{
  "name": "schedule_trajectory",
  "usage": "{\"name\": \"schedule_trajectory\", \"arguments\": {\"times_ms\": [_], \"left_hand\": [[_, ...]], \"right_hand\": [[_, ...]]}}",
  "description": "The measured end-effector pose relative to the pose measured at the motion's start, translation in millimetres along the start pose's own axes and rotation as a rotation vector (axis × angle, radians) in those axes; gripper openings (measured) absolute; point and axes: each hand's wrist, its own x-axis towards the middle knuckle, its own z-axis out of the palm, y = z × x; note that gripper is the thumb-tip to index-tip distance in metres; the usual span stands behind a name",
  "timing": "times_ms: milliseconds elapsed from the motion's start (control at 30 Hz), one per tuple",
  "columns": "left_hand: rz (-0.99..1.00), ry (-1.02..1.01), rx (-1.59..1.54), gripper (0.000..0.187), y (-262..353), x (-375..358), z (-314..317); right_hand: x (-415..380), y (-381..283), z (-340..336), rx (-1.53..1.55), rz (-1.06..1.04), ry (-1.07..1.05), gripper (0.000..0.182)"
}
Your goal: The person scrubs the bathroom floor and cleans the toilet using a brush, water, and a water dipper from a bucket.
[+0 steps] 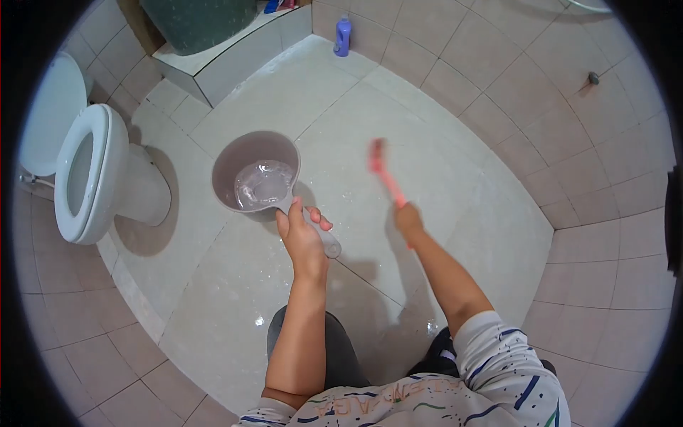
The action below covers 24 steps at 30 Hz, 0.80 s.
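Note:
A greyish-pink dipper [229,158] with some clear water in it hangs over the floor left of centre. My left hand [304,238] is wrapped round its handle, thumb on top. To the right, my right hand [408,222] grips the handle of a pink-red brush [388,179], whose head points away from me and is blurred by motion. Whether the bristles touch the floor cannot be made out. Beneath both hands lies the wet, pale tiled floor [341,128], with small splashes and droplets on it.
A white toilet [107,171] with its lid raised stands at the left. At the back, a dark green container [199,25] rests on a tiled ledge [242,53]. A purple bottle [343,37] stands by the back wall. Tiled walls [498,78] curve round the right side.

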Motion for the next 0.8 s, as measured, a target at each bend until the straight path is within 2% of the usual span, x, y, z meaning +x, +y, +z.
{"name": "schedule_trajectory", "arguments": {"times_ms": [33, 67, 167, 233, 267, 333, 400, 533, 633, 733, 767, 800], "left_hand": [[0.001, -0.007, 0.008, 0.015, -1.6, 1.1, 2.1], [-0.004, -0.008, 0.001, 0.015, -5.5, 2.7, 3.1], [-0.038, -0.008, 0.016, 0.015, -11.8, -7.2, 5.4], [-0.054, -0.010, 0.034, 0.014, -9.3, -13.6, 5.3], [-0.080, -0.015, 0.026, 0.014, -5.2, -17.7, 3.2], [-0.105, -0.022, 0.030, 0.013, -0.6, -20.6, -1.5], [-0.093, -0.018, 0.082, 0.013, 2.1, -21.2, -4.0], [-0.107, -0.031, 0.119, 0.014, -4.5, -15.4, -8.5], [-0.123, -0.050, 0.123, 0.011, -10.1, -12.7, -6.7], [-0.143, -0.036, 0.170, 0.012, -11.8, -14.5, 1.2], [-0.152, -0.051, 0.180, 0.012, -14.8, -13.2, 1.3], [-0.163, -0.066, 0.188, 0.012, -18.7, -11.6, 2.6]], "right_hand": [[-30.2, -13.4, -1.1, -0.069, -0.083, -0.072, 0.037], [-53.0, -27.6, -12.1, -0.194, -0.192, -0.235, 0.037], [-39.5, -10.5, -21.1, -0.288, -0.322, -0.246, 0.040], [-0.1, 8.7, -33.3, -0.106, -0.061, -0.038, 0.041], [7.5, 9.1, -38.1, -0.101, -0.064, -0.040, 0.041], [14.5, 10.3, -40.7, 0.171, 0.155, 0.033, 0.041], [4.6, 1.8, -11.8, 0.140, 0.101, 0.038, 0.039], [-80.0, -8.8, 13.9, -0.090, -0.314, -0.288, 0.038], [-95.5, 44.1, 9.0, -0.142, -0.300, -0.170, 0.038], [-72.4, 171.7, -16.7, 0.023, 0.153, 0.150, 0.040], [-69.1, 225.3, -32.8, -0.158, 0.161, 0.181, 0.040], [-73.3, 273.8, -54.2, -0.054, 0.327, 0.230, 0.041]]}}
